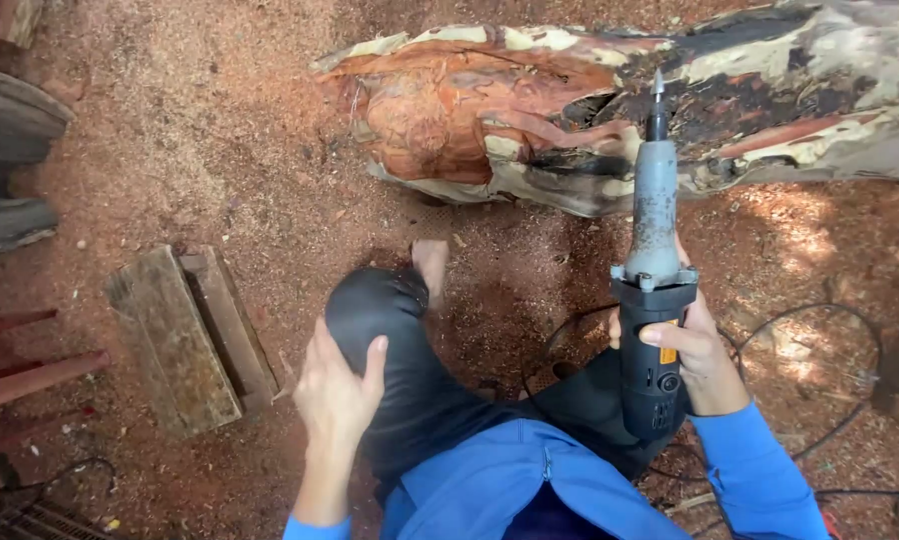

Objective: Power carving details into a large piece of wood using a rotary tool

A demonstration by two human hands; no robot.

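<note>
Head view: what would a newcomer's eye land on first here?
The long reddish carved log with peeling pale bark lying across the top, on sawdust-covered ground. Just below it, the right hand grips a grey and black corded die grinder, bit pointing at the log. The left hand rests on a black-trousered knee.

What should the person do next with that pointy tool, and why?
Probably ease the grey and black handheld power carving tool forward. The right hand holds it with its pointed tip just short of the reddish carved log, while the left hand rests on the knee.
</note>
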